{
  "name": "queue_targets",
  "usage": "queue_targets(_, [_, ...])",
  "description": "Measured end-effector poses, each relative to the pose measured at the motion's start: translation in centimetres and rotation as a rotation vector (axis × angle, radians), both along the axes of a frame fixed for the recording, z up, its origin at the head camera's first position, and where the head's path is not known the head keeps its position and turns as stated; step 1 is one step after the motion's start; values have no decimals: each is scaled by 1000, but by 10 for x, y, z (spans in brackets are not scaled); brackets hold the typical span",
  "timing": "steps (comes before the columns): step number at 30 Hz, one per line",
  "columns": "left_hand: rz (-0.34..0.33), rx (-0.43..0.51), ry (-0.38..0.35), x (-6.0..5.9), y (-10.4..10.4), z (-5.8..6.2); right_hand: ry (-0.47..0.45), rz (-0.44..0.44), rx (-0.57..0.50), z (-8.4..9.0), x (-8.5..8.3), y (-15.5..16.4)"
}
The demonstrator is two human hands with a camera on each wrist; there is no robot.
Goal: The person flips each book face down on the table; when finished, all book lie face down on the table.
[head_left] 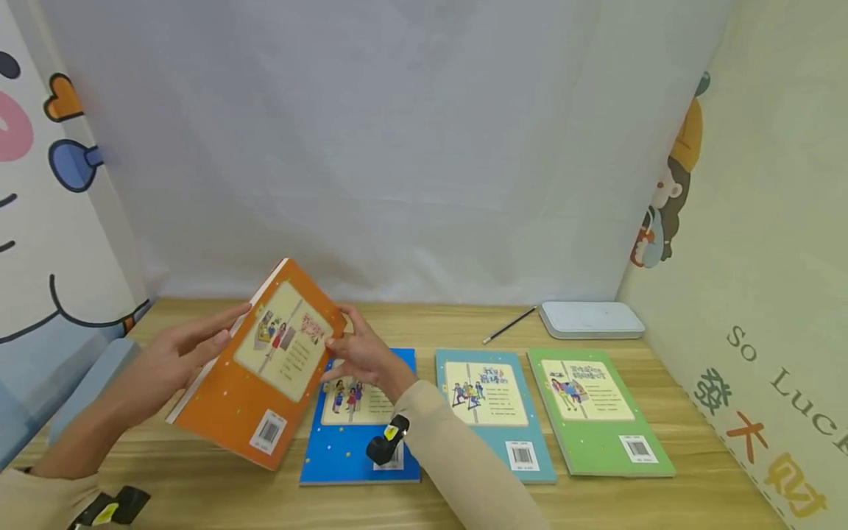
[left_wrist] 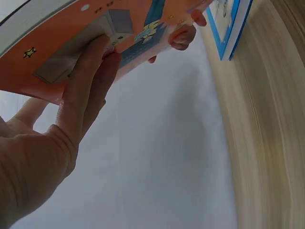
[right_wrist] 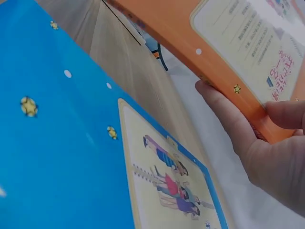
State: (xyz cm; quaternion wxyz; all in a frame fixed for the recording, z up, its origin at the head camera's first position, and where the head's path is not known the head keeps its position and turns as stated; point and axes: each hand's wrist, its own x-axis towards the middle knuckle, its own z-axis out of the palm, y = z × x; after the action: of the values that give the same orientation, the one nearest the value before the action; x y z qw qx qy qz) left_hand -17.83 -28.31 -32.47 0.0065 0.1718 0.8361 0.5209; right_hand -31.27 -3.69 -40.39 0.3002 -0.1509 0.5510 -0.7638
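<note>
Holding up the orange book (head_left: 261,372) near the table's (head_left: 695,471) left edge, tilted over the blue book (head_left: 344,449).
Head view: our left hand (head_left: 168,353) and right hand (head_left: 358,353) grip its sides, barcode lowest. Left wrist view: fingers (left_wrist: 88,81) flat beneath. Right wrist view: thumb (right_wrist: 286,114) pinches the cream panel.

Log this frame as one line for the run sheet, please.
left hand: holds orange book | right hand: grips orange book's right edge | book: lifted, tilted, back cover up | on table: blue book, teal book, green book
</note>
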Motion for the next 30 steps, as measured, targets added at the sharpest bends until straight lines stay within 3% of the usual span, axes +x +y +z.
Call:
queue_targets(2, [43, -110, -34, -1, 4, 4, 11, 7, 17, 2, 0, 0])
queue_targets(4, [43, -178, -54, -3, 7, 6, 20, 12, 32, 3, 1, -1])
queue_targets(12, [52, -249, -45, -7, 12, 2, 24, -9, 72, 4, 3, -1])
queue_targets(22, [97, -160, -87, -7, 7, -7, 77, -47, 136, 9, 5, -1])
queue_targets(30, [127, -72, -23, -8, -4, -18, 77, -87, 59, 8, 14, 4])
